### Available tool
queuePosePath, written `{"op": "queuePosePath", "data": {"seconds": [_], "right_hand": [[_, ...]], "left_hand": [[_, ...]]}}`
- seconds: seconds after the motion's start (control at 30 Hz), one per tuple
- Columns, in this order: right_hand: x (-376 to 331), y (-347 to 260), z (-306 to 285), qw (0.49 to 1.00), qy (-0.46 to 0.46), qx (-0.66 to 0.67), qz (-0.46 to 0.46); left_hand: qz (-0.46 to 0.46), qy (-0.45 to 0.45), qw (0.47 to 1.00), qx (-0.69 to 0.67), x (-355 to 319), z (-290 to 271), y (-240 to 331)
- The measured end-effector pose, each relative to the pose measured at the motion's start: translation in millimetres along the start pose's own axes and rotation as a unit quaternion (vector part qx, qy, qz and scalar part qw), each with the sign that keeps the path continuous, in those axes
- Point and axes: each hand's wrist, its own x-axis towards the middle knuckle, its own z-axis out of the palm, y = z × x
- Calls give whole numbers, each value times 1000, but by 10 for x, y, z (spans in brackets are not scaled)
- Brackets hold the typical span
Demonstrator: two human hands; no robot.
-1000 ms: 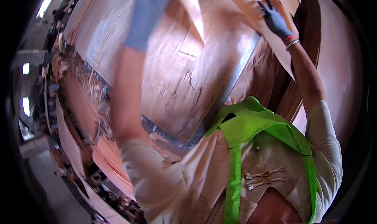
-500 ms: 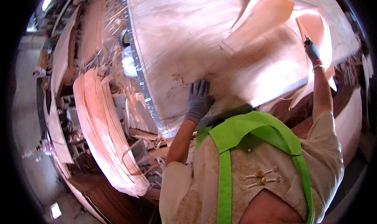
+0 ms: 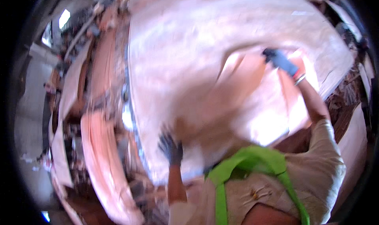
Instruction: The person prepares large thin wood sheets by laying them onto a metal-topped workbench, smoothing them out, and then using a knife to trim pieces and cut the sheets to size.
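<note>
Fingers [image 3: 164,141] of left hand [image 3: 172,150] spread, empty, over large pale sheet [image 3: 177,59]; right hand [image 3: 281,61] bent at loose orange veneer [image 3: 248,72], grip unclear | sheet spread; veneer on its right part, seemingly not yet flat | two hands, one sheet, one bundle [image 3: 104,165] left; loose pieces too blurred to count

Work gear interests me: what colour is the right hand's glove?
The glove is blue-grey, nearly black at the finger end, best seen in the head view.

Green apron [image 3: 265,157], beige shirt [image 3: 312,162], seemingly grey gloves [image 3: 285,63]
</note>
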Motion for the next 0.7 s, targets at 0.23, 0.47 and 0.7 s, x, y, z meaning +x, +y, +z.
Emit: {"op": "queuePosePath", "data": {"seconds": [0.23,0.47,0.7], "right_hand": [[1316,-731,146,978,125,-41,-159],[2009,-2269,792,934,103,134,-314],[2104,-4017,1442,867,298,36,-397]], "left_hand": [[-40,-25,996,-76,-592,294,352],[-57,158,976,-141,322,-636,381],[-10,248,922,-297,1035,-988,465]]}}
